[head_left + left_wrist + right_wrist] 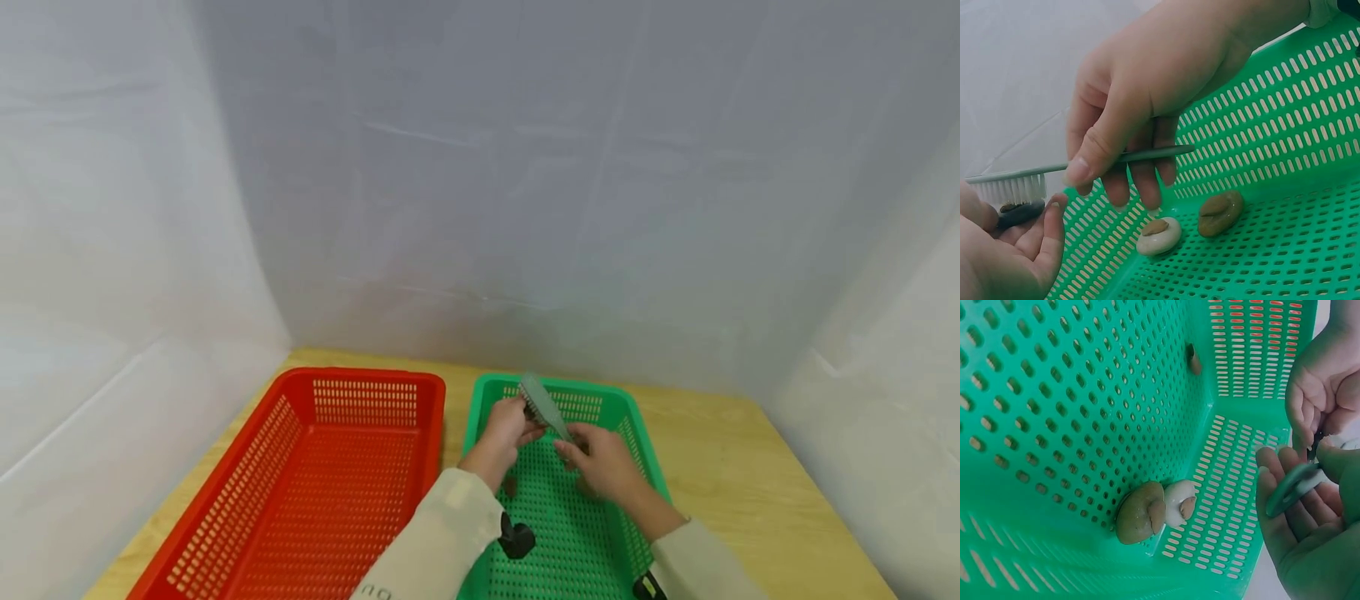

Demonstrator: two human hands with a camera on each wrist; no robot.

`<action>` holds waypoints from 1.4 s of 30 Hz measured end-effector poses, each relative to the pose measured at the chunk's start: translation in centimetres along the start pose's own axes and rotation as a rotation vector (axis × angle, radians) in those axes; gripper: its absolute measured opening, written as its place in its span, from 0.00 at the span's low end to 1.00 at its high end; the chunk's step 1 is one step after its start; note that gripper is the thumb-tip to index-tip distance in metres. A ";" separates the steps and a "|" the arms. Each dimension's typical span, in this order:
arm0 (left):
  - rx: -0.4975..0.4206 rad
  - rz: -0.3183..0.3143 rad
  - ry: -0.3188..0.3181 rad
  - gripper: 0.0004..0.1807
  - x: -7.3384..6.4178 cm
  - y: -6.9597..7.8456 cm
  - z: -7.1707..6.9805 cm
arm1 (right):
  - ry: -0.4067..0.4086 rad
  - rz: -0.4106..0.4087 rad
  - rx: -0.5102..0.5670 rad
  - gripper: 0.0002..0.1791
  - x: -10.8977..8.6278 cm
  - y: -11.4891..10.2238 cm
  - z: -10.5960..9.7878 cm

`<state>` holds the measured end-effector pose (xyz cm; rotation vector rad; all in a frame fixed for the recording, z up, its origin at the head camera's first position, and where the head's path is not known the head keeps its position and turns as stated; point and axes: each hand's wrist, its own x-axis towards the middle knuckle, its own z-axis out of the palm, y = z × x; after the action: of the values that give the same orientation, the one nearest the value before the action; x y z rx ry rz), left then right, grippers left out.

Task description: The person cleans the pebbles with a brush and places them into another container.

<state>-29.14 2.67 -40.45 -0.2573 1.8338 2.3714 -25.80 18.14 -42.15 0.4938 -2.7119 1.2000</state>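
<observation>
As the left hand holds a dark, oval stone, the right hand grips a grey-green, white-bristled plastic brush.
Likely light and stiff; best held by its slim handle.

On a table before a sheet, a left basket neighbors a right basket holding stones, a brush above it.

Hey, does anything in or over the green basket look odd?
Yes: brown patches that look like stuck-on dirt. One sits on the pale stone, another on the olive stone beside it, and some brown shows on the dark stone in the left hand.
</observation>
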 end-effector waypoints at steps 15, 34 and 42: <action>-0.001 -0.025 -0.019 0.25 0.0 0.2 -0.3 | 0.045 0.086 0.014 0.13 0.0 0.0 0.0; 0.080 0.020 0.059 0.23 -0.1 0.0 -0.3 | 0.094 0.014 0.022 0.14 -0.1 -0.5 -0.2; 0.086 0.036 0.055 0.23 0.0 0.3 -0.3 | 0.017 0.010 0.051 0.13 0.3 -0.1 -0.1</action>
<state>-29.17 2.36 -40.25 -0.2846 1.9752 2.3244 -25.99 18.03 -41.94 0.4749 -2.6785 1.2730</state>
